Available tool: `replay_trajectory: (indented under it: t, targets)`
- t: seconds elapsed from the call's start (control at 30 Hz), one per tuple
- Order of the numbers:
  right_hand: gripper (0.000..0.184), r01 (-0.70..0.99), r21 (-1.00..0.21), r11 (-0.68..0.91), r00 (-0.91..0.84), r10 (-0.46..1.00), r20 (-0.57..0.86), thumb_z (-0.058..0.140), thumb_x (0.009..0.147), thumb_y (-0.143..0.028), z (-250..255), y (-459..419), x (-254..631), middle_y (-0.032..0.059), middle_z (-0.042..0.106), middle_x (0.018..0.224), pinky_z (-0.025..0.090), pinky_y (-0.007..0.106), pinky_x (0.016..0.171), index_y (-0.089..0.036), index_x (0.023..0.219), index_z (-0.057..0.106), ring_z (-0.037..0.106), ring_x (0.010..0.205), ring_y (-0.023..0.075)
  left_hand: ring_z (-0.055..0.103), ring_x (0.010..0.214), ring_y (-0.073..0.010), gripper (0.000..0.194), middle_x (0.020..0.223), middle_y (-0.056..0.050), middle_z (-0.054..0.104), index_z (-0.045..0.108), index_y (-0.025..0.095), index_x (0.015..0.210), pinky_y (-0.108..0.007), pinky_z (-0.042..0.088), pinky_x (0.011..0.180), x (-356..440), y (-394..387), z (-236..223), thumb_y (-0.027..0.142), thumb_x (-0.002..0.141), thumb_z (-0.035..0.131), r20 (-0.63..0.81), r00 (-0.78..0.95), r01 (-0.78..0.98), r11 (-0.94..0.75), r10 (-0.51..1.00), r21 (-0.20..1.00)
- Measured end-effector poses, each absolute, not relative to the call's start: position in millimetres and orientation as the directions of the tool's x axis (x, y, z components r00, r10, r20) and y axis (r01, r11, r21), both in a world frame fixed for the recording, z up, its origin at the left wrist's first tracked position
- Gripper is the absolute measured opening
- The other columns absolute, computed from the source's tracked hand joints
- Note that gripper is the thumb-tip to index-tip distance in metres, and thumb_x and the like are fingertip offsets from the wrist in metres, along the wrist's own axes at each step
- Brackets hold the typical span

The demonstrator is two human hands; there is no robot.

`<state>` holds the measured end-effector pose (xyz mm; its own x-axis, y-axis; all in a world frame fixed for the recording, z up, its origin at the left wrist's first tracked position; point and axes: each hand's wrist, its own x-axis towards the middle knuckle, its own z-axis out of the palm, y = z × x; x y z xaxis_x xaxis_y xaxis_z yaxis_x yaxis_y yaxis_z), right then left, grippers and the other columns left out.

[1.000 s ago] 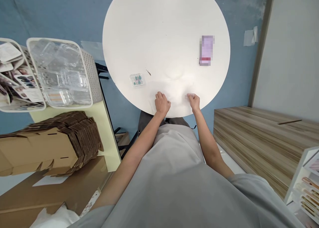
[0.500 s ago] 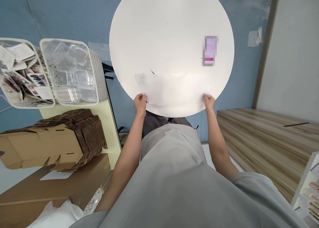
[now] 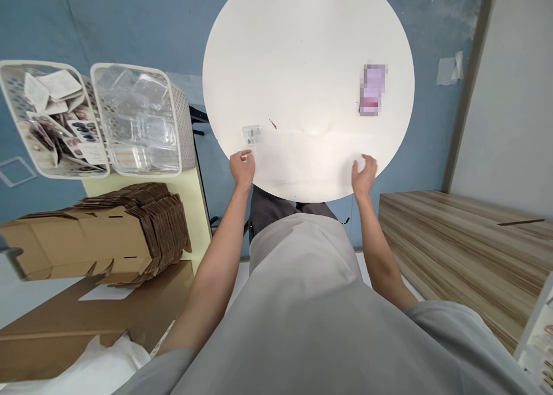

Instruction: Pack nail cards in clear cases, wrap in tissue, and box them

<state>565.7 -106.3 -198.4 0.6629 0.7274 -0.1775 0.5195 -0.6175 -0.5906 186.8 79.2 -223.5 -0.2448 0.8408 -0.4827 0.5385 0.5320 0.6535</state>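
A thin translucent sheet (image 3: 302,159) lies flat near the front edge of the round white table (image 3: 306,55); its outline is hard to make out against the white. My left hand (image 3: 242,167) is open beside the sheet's left end, thumb and forefinger apart. Just above that hand lies a small clear packet (image 3: 252,135) with several teal pieces in it. At the other end of the sheet, my right hand (image 3: 363,174) is open with its fingers spread and curved, holding nothing.
A pixelated purple item (image 3: 374,90) lies on the table's right. To the left stand a basket of cards and packets (image 3: 108,136) and a basket of clear plastic boxes (image 3: 180,118). Below them are stacked flat cardboard boxes (image 3: 103,239). A wood-grain panel (image 3: 458,239) is at right.
Both hands have let go of the translucent sheet's ends and their fingers have opened. The packet, hazy before, now shows clearly. The whole view has shifted slightly.
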Motion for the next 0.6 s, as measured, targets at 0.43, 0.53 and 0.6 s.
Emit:
replay_trajectory:
  t: [0.43,0.53,0.6]
  targets:
    - [0.07,0.747,-0.478,-0.462,0.24,0.858,-0.453,0.045,0.114,-0.037,-218.6,-120.5,522.7,0.0169,0.021,0.193,0.029,0.059,0.145,-0.01,0.179,0.038,0.017,0.182,0.0327,0.068,0.126,-0.0307,0.047,0.11,-0.012,0.07,0.053,0.024,0.09,-0.047,0.054,0.12,210.5,150.7,-256.7,0.034,0.08,0.098,-0.514,-0.402,0.517,0.651,0.758,0.555]
    - [0.072,0.746,-0.465,-0.477,0.257,0.85,-0.46,0.047,0.113,-0.036,-217.9,-119.9,518.2,0.0179,0.019,0.194,0.031,0.06,0.143,-0.009,0.179,0.036,0.016,0.182,0.034,0.071,0.115,-0.026,0.044,0.104,-0.006,0.07,0.055,0.023,0.091,-0.044,0.056,0.116,202.2,149.9,-252.2,0.031,0.081,0.097,-0.534,-0.397,0.484,0.664,0.747,0.57]
    - [0.072,0.737,-0.466,-0.49,0.275,0.847,-0.455,0.048,0.113,-0.037,-217.8,-118.8,515.0,0.018,0.019,0.193,0.032,0.062,0.142,-0.011,0.179,0.036,0.016,0.182,0.0345,0.071,0.111,-0.0234,0.041,0.105,-0.005,0.069,0.056,0.022,0.095,-0.042,0.058,0.113,191.3,150.5,-245.6,0.03,0.085,0.095,-0.506,-0.401,0.452,0.645,0.764,0.616]
